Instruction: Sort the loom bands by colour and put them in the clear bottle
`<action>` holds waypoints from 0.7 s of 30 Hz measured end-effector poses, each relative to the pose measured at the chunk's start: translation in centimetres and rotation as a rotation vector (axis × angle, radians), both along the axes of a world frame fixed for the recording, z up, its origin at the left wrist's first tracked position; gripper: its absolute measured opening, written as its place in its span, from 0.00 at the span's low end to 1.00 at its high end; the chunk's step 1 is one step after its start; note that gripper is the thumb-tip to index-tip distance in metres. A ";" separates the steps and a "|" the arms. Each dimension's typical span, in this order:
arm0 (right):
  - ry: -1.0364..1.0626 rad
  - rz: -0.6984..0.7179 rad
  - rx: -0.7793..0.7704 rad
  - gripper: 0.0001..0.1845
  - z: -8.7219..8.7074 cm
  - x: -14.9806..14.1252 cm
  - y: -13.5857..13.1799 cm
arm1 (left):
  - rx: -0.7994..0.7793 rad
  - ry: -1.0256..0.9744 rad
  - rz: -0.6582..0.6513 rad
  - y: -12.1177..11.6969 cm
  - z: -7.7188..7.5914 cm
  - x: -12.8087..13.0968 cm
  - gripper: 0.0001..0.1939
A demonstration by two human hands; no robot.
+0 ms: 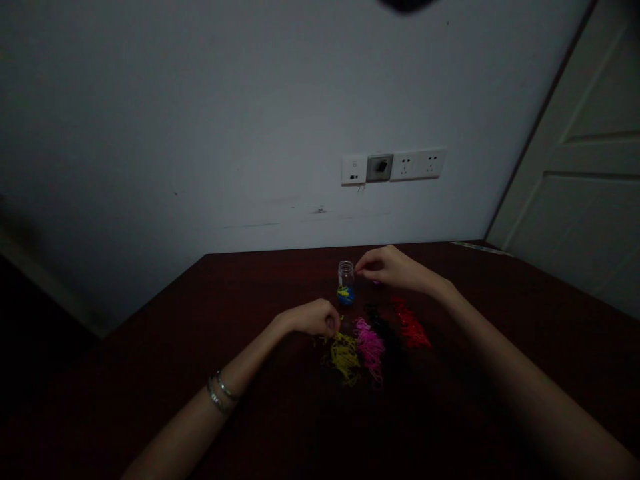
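Observation:
A small clear jar (346,275) stands upright and uncapped on the dark table, with blue and some yellow strands in its lower part. My right hand (387,267) is beside the jar's mouth, thumb and finger pinched close to the rim; what they hold, if anything, is too small to make out. At the near side of the jar my left hand (317,317) is closed at the edge of a pile of yellow strands (345,359), a yellow strand showing at its fingertips. Pink strands (371,347) lie right of the yellow ones.
Black strands (381,323) and red strands (411,325) lie farther right on the dark red table (260,273). A small purple thing (377,282) is partly hidden under my right hand. Behind the table is a wall with sockets (417,165); a pale door (580,173) is at right.

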State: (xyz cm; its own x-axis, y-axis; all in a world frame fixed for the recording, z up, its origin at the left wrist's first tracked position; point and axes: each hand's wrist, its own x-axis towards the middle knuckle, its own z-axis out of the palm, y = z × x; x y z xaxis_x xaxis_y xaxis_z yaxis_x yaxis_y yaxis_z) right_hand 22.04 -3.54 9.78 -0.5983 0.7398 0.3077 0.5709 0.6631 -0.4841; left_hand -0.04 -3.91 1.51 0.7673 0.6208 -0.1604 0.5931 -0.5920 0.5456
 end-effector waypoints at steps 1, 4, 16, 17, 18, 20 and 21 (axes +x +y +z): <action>-0.004 0.003 0.002 0.11 0.0 -0.1 0.0 | -0.003 -0.004 0.010 0.1 0.1 -0.1 0.10; -0.015 0.005 0.013 0.10 0.1 -0.2 -0.2 | -0.027 -0.042 0.039 0.4 0.7 -0.6 0.11; 0.160 -0.056 -0.078 0.19 -0.7 0.1 0.6 | -0.094 -0.336 0.200 0.9 4.0 -2.7 0.09; 0.188 -0.063 -0.102 0.24 -1.1 0.2 1.0 | -0.085 -0.358 0.210 0.9 4.2 -2.9 0.09; 0.205 -0.065 -0.132 0.29 -1.6 0.2 1.3 | -0.080 -0.380 0.220 1.0 4.4 -3.1 0.08; 0.215 -0.066 -0.203 0.37 -2.7 0.2 1.9 | -0.081 -0.423 0.240 1.2 4.7 -3.4 0.08; 0.214 -0.062 -0.228 0.40 -3.3 0.1 2.2 | -0.087 -0.441 0.250 1.3 4.7 -3.6 0.08</action>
